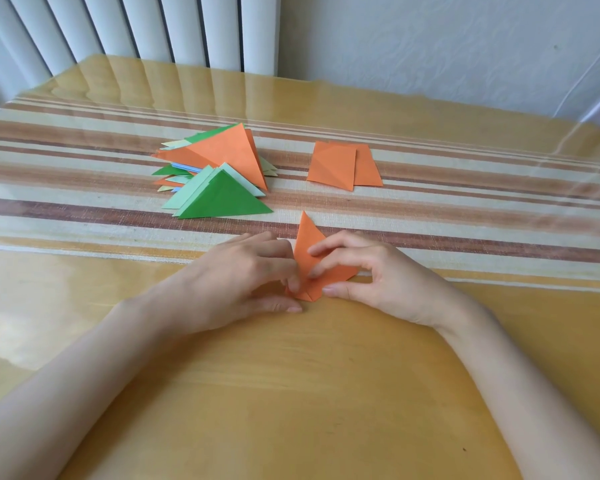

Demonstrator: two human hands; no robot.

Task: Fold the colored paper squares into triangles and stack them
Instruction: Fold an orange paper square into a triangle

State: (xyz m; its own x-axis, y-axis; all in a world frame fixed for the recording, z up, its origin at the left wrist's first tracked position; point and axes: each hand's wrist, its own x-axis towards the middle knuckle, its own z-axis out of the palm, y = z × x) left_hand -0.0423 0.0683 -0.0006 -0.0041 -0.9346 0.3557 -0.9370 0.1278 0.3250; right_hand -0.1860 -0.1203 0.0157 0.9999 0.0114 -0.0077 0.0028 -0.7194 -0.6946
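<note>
Triangle pile (219, 168): left of centre on the striped cloth (84, 209); green, orange and pale folded pieces, loosely heaped.
Left hand (243, 271): lower centre, fingers curled, pinching the lower left edge of the orange paper.
Orange paper (307, 251): between both hands, partly folded, tip pointing up the frame, base on the counter (291, 393).
Right hand (371, 275): just right of it, curled fingertips pressing its face, thumb at its bottom corner.
Orange squares (340, 164): right of centre, two overlapping, lying flat, well apart from the hands.
</note>
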